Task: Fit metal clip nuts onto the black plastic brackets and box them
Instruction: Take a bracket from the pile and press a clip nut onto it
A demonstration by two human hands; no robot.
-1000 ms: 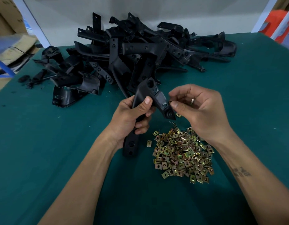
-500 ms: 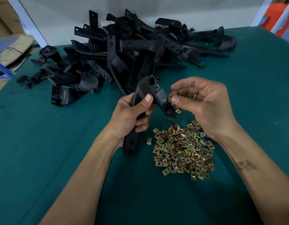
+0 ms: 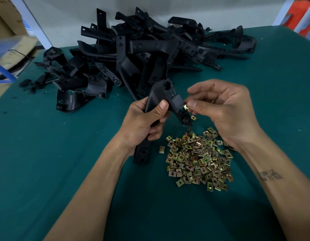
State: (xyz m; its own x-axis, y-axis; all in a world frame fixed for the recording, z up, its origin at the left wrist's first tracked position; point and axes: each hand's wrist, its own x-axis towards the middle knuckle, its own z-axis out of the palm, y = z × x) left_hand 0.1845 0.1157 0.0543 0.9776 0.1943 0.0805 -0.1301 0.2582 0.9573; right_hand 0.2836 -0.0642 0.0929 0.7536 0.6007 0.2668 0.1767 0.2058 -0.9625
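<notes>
My left hand [image 3: 143, 122] grips a black plastic bracket [image 3: 163, 94] around its middle, its long end pointing down toward the table. My right hand [image 3: 224, 108] pinches a small brass-coloured clip nut [image 3: 185, 106] between thumb and fingertips, right at the bracket's right-hand edge. A heap of loose clip nuts [image 3: 197, 159] lies on the green table below my right hand. One single nut [image 3: 193, 117] lies beside the bracket's lower tip.
A big pile of black brackets [image 3: 150, 49] covers the back of the green table [image 3: 63, 153]. Cardboard boxes [image 3: 6, 23] stand off the table's left edge. A white wall runs behind the pile, and an orange object [image 3: 304, 13] shows at the far right.
My right hand drew back slightly from the bracket's edge and now shows a clip nut pinched at its fingertips. My left hand kept hold of the bracket.
</notes>
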